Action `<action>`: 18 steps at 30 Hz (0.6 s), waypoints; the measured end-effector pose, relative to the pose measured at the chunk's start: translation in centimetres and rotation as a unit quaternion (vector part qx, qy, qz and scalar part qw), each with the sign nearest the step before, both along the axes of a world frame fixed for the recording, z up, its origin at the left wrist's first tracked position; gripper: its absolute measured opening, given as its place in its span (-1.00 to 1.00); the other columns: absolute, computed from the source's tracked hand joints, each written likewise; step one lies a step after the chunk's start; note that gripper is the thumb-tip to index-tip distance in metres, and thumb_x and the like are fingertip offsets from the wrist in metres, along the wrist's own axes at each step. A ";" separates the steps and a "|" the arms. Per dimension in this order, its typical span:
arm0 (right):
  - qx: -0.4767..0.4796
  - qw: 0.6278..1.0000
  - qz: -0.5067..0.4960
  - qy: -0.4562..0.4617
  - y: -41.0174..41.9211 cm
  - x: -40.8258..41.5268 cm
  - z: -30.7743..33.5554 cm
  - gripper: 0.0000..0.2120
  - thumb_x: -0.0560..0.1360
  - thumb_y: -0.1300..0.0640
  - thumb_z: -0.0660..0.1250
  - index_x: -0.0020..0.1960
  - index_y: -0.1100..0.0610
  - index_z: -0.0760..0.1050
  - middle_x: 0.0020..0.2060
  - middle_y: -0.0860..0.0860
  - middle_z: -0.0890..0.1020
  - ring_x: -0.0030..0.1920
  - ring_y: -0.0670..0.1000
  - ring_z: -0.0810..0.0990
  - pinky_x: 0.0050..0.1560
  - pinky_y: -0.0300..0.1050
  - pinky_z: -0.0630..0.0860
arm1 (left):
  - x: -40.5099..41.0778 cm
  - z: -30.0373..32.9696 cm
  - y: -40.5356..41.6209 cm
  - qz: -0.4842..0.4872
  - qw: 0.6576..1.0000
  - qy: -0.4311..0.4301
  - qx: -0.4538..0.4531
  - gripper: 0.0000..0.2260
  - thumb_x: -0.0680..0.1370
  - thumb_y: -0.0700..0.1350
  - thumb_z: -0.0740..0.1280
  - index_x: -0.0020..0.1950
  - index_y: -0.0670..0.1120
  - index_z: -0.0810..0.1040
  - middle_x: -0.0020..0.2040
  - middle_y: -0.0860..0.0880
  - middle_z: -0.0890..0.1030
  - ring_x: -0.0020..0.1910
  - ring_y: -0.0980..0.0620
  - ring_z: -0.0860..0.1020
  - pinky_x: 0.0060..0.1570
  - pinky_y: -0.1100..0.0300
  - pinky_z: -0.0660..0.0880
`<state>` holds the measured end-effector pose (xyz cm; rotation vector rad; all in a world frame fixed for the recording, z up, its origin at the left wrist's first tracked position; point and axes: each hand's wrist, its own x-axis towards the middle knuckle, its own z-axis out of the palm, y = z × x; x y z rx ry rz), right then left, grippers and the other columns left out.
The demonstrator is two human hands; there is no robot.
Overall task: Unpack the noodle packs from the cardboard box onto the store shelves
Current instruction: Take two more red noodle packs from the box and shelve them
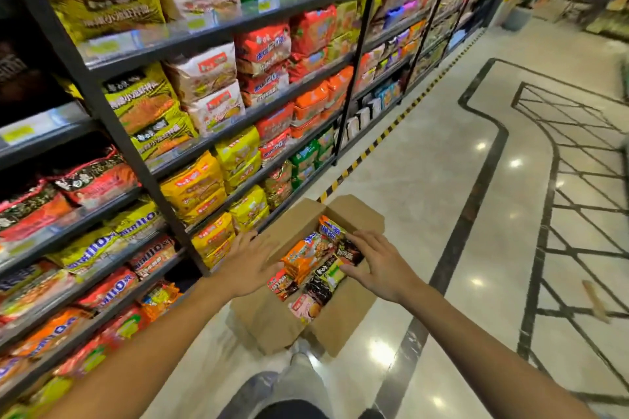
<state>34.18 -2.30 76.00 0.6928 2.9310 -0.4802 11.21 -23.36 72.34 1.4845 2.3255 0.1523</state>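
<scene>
An open cardboard box stands on the floor in front of me, its flaps folded outward. Inside lie several noodle packs, among them an orange pack, a blue-and-orange pack and a black pack. My left hand reaches over the box's left flap with fingers spread and straight, holding nothing. Over the right side of the box, my right hand has spread fingers whose tips touch a dark pack and a green-yellow pack.
Dark metal store shelves packed with noodle bags run along the left, from floor level up. A black-and-yellow striped line marks the floor at their foot. Glossy tiled aisle lies to the right. My leg and shoe are just behind the box.
</scene>
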 end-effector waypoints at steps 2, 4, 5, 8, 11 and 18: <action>-0.007 1.000 0.026 -0.016 2.6 -1.6 -0.7 -0.18 0.49 -0.50 -0.08 0.59 -0.05 0.14 0.54 0.00 0.29 0.54 0.06 0.16 0.54 0.03 0.15 | -0.7 -1.1 1.7 0.031 0.999 -0.021 -0.004 0.05 0.26 0.57 -0.47 0.57 0.10 0.14 0.60 -0.04 0.08 0.57 -0.12 -0.04 0.51 -0.12 -0.19; -0.006 0.999 0.046 -0.024 5.1 -3.3 -1.0 -0.20 0.51 -0.48 -0.05 0.58 -0.03 0.16 0.53 0.01 0.30 0.53 0.07 0.19 0.53 0.02 0.17 | -1.4 -2.2 3.1 0.059 0.997 -0.038 -0.014 0.06 0.25 0.57 -0.48 0.57 0.10 0.13 0.60 -0.06 0.09 0.57 -0.13 -0.05 0.51 -0.11 -0.16; -0.006 0.998 0.055 -0.027 6.4 -4.1 -1.1 -0.20 0.51 -0.47 -0.04 0.58 -0.01 0.19 0.52 0.01 0.32 0.52 0.07 0.20 0.53 0.02 0.19 | -1.7 -2.5 3.7 0.070 0.997 -0.039 -0.017 0.06 0.25 0.57 -0.48 0.57 0.10 0.14 0.60 -0.06 0.09 0.57 -0.13 -0.04 0.51 -0.11 -0.15; -0.029 0.995 0.084 -0.037 9.7 -6.7 -2.2 -0.19 0.50 -0.49 -0.05 0.57 0.00 0.20 0.51 0.04 0.33 0.52 0.09 0.22 0.51 0.10 0.23 | -2.0 -2.9 4.9 0.106 0.993 -0.048 -0.027 0.08 0.23 0.59 -0.48 0.56 0.09 0.16 0.60 -0.06 0.10 0.57 -0.14 -0.02 0.52 -0.11 -0.12; -0.054 0.990 0.123 -0.047 12.0 -9.9 -3.0 -0.27 0.54 -0.39 0.11 0.58 -0.02 0.19 0.52 0.03 0.32 0.52 0.08 0.21 0.52 0.04 0.19 | -2.1 -3.4 5.9 0.146 0.987 -0.058 -0.030 0.08 0.23 0.59 -0.46 0.55 0.08 0.19 0.57 -0.04 0.15 0.55 -0.14 0.04 0.51 -0.10 -0.04; -0.115 0.963 0.218 -0.109 16.6 -17.8 -7.5 -0.26 0.54 -0.32 0.22 0.59 0.00 0.15 0.53 0.02 0.30 0.55 0.10 0.19 0.52 0.05 0.20 | -1.5 -6.1 8.9 0.268 0.958 -0.089 -0.058 -0.34 0.58 0.36 -0.09 0.58 0.03 0.14 0.59 -0.06 0.15 0.55 -0.14 0.10 0.50 -0.03 0.03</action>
